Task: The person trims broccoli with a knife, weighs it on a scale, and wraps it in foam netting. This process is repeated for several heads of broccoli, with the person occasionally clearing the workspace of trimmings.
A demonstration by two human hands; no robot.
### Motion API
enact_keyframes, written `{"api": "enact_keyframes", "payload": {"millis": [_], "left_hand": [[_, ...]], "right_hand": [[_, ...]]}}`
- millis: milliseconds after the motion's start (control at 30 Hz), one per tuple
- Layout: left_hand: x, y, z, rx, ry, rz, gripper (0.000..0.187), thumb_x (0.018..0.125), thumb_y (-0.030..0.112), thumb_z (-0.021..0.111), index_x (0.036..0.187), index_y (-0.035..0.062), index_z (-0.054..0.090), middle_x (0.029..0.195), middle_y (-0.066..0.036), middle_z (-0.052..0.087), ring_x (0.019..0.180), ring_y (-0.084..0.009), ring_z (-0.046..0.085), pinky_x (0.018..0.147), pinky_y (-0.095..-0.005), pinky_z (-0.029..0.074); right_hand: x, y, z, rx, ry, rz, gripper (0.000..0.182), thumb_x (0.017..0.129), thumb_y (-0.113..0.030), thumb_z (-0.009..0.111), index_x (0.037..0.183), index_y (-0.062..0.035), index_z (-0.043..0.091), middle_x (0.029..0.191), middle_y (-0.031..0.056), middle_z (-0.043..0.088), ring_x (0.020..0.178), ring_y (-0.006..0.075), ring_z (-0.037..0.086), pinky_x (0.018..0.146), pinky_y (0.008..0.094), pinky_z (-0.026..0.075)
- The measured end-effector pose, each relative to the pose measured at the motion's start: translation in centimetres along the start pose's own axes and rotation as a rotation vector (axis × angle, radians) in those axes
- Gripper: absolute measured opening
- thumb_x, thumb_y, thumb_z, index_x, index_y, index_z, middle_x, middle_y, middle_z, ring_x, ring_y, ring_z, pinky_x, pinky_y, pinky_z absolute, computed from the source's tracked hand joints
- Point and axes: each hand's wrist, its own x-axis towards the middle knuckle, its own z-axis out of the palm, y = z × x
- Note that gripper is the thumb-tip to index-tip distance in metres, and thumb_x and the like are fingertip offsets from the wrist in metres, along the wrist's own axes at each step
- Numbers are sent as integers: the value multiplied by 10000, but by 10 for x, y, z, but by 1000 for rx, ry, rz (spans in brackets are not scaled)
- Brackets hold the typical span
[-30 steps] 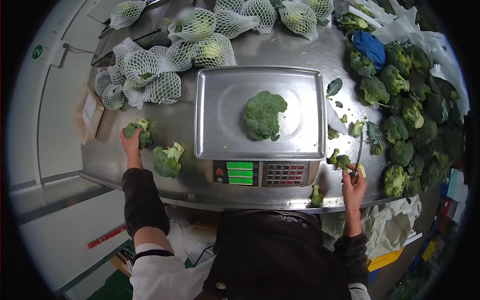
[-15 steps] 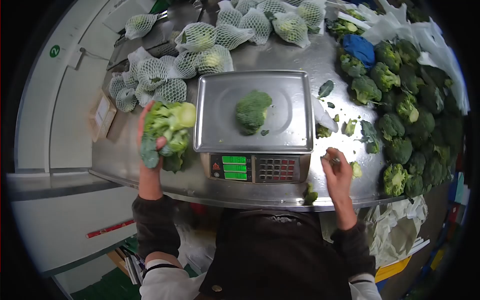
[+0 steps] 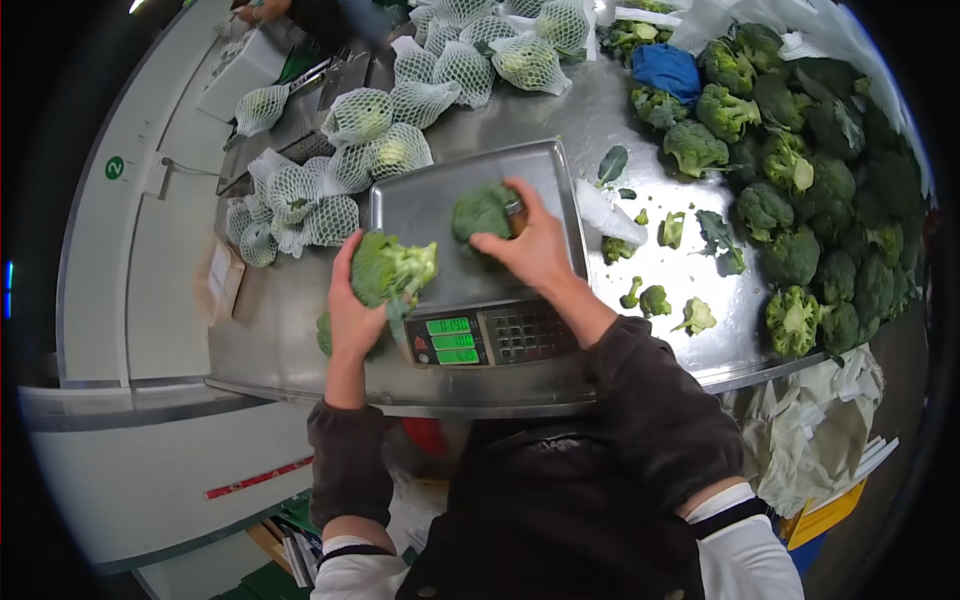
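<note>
Broccoli piece (image 3: 392, 272) clasped in left hand (image 3: 355, 310); right hand (image 3: 535, 245) wrapped about broccoli head (image 3: 480, 212), over scale (image 3: 410, 200). Beyond left hand, net-wrapped vegetables (image 3: 290, 190) on counter (image 3: 592, 115). Right of right hand, loose cut pieces (image 3: 655, 300) between it and heaped broccoli (image 3: 792, 210).

Via head view, I read numeral 2 on round green sign (image 3: 114, 168), mounted on white wall panel (image 3: 95, 250). On scale (image 3: 411, 195), display (image 3: 452, 341) upper row: I read 0190, decimal point unclear; lower two rows uncertain. Red logo (image 3: 421, 345) lettering, keypad (image 3: 520, 335) legends: illegible.
</note>
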Motion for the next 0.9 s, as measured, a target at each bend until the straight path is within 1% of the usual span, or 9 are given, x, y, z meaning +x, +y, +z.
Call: {"api": "enact_keyframes", "payload": {"millis": [133, 200, 267, 300, 400, 467, 633, 833, 900], "left_hand": [[6, -32, 23, 261, -87, 99, 908, 554, 206, 798, 1330, 46, 354, 1269, -149, 418, 1188, -276, 420, 1010, -354, 327], [4, -32, 18, 199, -99, 54, 994, 529, 248, 813, 1360, 50, 304, 1320, -163, 353, 1246, -291, 350, 1034, -365, 290], [0, -26, -1, 136, -166, 11, 1090, 509, 296, 825, 1392, 57, 232, 1348, -167, 313, 1274, -311, 312, 1044, -371, 277], [0, -21, -11, 189, -183, -2, 1126, 533, 302, 801, 1436, 147, 147, 1396, -137, 280, 1277, -333, 306, 1005, -517, 293], [2, -10, -30, 83, -93, -172, 1122, 528, 348, 793, 1433, 146, 161, 1442, -140, 220, 1305, -342, 274, 1003, -542, 281], [6, -12, -35, 85, -86, -163, 1119, 530, 373, 785, 1433, 146, 163, 1458, -150, 192, 1316, -356, 255, 1010, -542, 276], [9, -9, -31, 95, -134, -159, 1122, 546, 354, 810, 1428, 122, 157, 1445, -143, 184, 1316, -359, 232, 997, -565, 256], [14, -22, -23, 124, -196, -113, 1161, 521, 337, 827, 1428, 114, 139, 1432, -139, 181, 1313, -330, 226, 997, -559, 259], [15, -19, -21, 113, -195, -134, 1165, 515, 340, 829, 1428, 115, 141, 1429, -138, 184, 1308, -325, 234, 994, -559, 264]], "right_hand": [[3, -33, -38, 325, 42, 170, 736, 669, -90, 771, 1285, -70, 369, 953, 83, 584, 785, 121, 596, 524, 230, 485], [-1, -40, -50, 304, 84, 98, 701, 637, -141, 779, 1228, -53, 412, 956, 105, 617, 878, 164, 605, 817, 296, 481], [-6, -40, -51, 328, 101, 91, 715, 636, -137, 778, 1240, -54, 404, 980, 111, 606, 897, 160, 599, 815, 288, 478], [-11, -40, -51, 358, 110, 99, 714, 637, -133, 776, 1240, -53, 403, 1003, 117, 598, 906, 158, 595, 816, 287, 477], [-22, -37, -46, 454, 129, 137, 720, 626, -145, 781, 1236, -49, 410, 1066, 123, 578, 935, 160, 584, 843, 284, 463], [-25, -24, -38, 235, 143, 40, 724, 616, -172, 788, 1227, -41, 423, 1050, 114, 585, 944, 167, 579, 856, 284, 455], [-21, -34, -30, 226, 47, 107, 766, 635, -131, 785, 1275, -1, 384, 1138, 108, 541, 1027, 177, 532, 910, 292, 422], [-16, -25, -16, 89, 61, 89, 714, 624, -180, 763, 1235, -77, 410, 1023, 145, 611, 937, 218, 604, 841, 302, 462], [-16, -24, -15, 110, 1, 137, 762, 624, -179, 781, 1270, -49, 398, 1113, 131, 567, 1034, 187, 549, 912, 294, 423]]}}
